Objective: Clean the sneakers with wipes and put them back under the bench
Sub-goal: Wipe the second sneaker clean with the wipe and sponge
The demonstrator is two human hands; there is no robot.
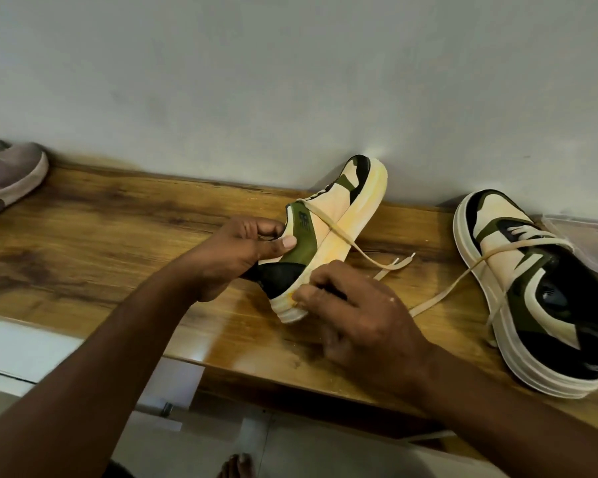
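pinching the collar of one sneaker (328,232), the left hand (242,250) keeps its grip curled round the heel, thumb pressed on the green side panel. right hand (356,305) has its fingertips bunched against the sole edge near the heel; whether they pinch a wipe cannot be told. two matching sneakers sit on the wooden desk (118,229): the held one tipped on its side, its cream sole stained yellow, and a second sneaker (539,298) upright to its right, well apart. both are cream, olive and black with loose cream laces. a dark logo on the green panel is unreadable. two grey shoes (7,174) lie far left of the held sneaker.
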